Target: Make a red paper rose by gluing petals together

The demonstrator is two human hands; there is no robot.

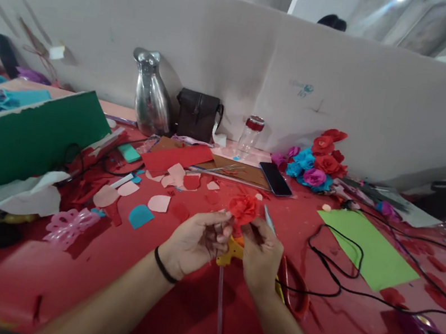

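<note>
A red paper flower [244, 209] is held up over the red table in front of me. My left hand [202, 242], with a dark band on its wrist, pinches the flower's lower left side. On the flower's lower right, the fingers of my right hand [262, 253] are closed on it; their tips are partly hidden. Below and between the hands lies a yellow glue gun [226, 256], a clear glue stick [220, 303] poking out toward me. Scissors with red handles [298, 302] lie partly behind my right hand, their blade [269, 220] showing beyond it.
Cut paper petals [141, 216] lie scattered on the left, near a green board [32, 158]. A steel jug [151, 98], dark bag [198, 116], glass jar [249, 137], phone [275, 179] and paper-flower bunch [318, 163] stand or lie behind. Black cable [335, 288] crosses green paper [378, 261] rightward.
</note>
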